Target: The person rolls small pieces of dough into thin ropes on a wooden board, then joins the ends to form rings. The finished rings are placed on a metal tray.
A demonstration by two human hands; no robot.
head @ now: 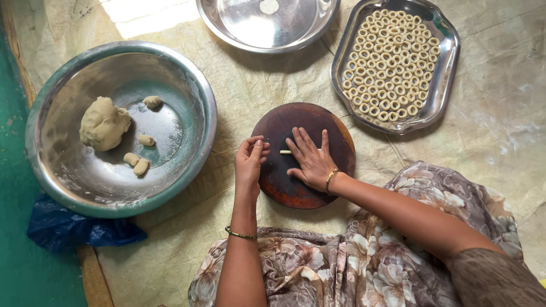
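A: Head view, largest items first?

B: Big steel bowl [122, 128] at my left holds a dough lump [104, 123]. Oblong tray [446, 68] at far right carries dough rings [389, 65].

A: Hands?

B: My right hand [310, 159] lies open, palm flat on a thin dough strip [285, 152] on the round wooden board [304, 154]. My left hand [250, 162] is loosely curled, fingertips pinched together, at the board's left edge.

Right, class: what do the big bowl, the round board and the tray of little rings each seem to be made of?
Big bowl: apparently steel, a shiny silvery wall with reflections.
Round board: probably wood, dark brown, matte and worn; the right hand presses a thin dough strip on it.
Tray: polished metal, with a bright mirror-like rim.
Rings: pale raw dough, it seems.
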